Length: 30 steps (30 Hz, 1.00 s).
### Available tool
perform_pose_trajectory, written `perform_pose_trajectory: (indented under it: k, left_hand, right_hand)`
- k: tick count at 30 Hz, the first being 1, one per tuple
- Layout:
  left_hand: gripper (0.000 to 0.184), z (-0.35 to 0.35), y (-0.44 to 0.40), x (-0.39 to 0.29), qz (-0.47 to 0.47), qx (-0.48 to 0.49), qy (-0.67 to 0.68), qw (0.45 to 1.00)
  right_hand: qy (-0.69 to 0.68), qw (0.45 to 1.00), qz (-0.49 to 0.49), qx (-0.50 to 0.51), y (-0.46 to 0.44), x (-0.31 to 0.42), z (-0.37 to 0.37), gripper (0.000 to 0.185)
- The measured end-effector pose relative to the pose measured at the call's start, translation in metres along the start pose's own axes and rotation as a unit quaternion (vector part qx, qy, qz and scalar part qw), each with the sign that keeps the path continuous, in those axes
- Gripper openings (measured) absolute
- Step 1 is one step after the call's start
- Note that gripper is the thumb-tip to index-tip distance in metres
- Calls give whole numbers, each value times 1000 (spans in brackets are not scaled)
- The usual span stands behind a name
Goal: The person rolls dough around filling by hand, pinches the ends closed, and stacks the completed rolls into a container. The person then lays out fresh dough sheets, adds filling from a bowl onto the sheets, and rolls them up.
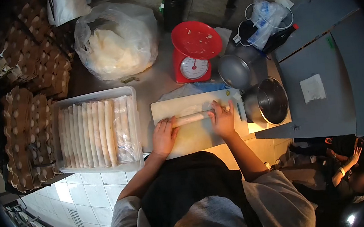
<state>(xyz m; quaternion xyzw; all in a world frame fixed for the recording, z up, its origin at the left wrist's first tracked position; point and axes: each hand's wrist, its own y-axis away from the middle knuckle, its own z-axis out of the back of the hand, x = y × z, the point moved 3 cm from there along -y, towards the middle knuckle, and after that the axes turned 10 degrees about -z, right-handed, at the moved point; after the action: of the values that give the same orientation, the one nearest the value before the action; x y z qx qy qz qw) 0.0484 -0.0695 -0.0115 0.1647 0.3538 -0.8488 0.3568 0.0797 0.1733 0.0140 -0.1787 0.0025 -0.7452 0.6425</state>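
A long pale roll (192,118) lies across the cutting board (185,144). My left hand (165,136) has its fingers together over the roll's left end. At the right end, my right hand (223,119) touches the roll with its thumb side, its fingers spread apart. Left of the board, a clear plastic tub (138,126) holds several similar rolls (92,133) side by side, with plastic film over those at its right.
Behind the board stand a red scale (197,42) and a bag of pale sheets (116,43). A metal pot (256,106) and a grey bowl (234,71) are at the right. Egg trays (24,137) are stacked left. Other people (349,163) sit at lower right.
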Motion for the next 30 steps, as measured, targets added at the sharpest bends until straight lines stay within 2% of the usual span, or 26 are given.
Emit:
perform_pose_trajectory:
  k: [2, 3, 6, 10, 11, 14, 17, 20, 23, 27, 30]
  left_hand:
    - [50, 2, -3, -5, 4, 9, -19, 1000]
    - [51, 5, -7, -9, 5, 12, -31, 999]
    - [48, 11, -26, -25, -9, 24, -74, 997]
    - [35, -12, -35, -31, -82, 64, -41, 994]
    - [31, -17, -36, -30, -95, 84, -32, 991]
    - [24, -21, -38, -31, -108, 108, -49, 987]
    - [24, -21, -43, -28, -98, 104, -72, 987]
    - [26, -21, -56, -25, -84, 85, -107, 987]
    - [30, -26, -59, -30, -71, 73, -112, 988]
    - [32, -33, -55, -23, -72, 63, -109, 989]
    - [31, -33, -56, -19, -64, 96, -80, 990]
  right_hand:
    - [-20, 998, -14, 52, -2, 3, -5, 48]
    - [-75, 996, 29, 22, -4, 13, -5, 45]
    - [-76, 996, 45, -27, 0, 3, -5, 40]
    - [-48, 999, -9, 1, -2, -39, 25, 34]
    - [-79, 996, -23, 15, -3, -47, 27, 35]
    - [-107, 990, 61, 62, -9, -36, 40, 39]
    - [-35, 973, 205, 97, -8, -32, 26, 41]
    - [-1, 973, 223, 53, -22, -21, 31, 46]
    - [16, 975, 212, 70, -27, -22, 17, 38]
    - [8, 975, 211, 68, -33, -27, 4, 38]
    - [10, 970, 226, 83, -32, -28, 4, 39]
